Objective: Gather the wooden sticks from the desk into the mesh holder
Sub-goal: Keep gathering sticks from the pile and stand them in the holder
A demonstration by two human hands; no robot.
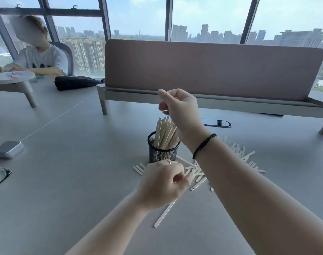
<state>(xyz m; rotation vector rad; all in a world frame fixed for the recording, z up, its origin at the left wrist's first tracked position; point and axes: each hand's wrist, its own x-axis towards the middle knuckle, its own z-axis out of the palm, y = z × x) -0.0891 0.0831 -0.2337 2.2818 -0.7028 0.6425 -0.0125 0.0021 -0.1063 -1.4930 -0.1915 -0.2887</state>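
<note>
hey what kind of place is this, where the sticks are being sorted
Most likely a high-rise office. A long grey shared desk carries a fabric privacy divider, another person sits working at the far end, and floor-to-ceiling windows look out over city towers far below.

Grey desk (68, 190) carries: black mesh holder (161, 153) w/ sticks upright inside, loose wooden sticks (236, 155) scattered beside & in front of it, small grey tin (8, 149) at left, black pouch (75, 82) far left, raised shelf w/ divider panel (212, 69) at back.
</note>
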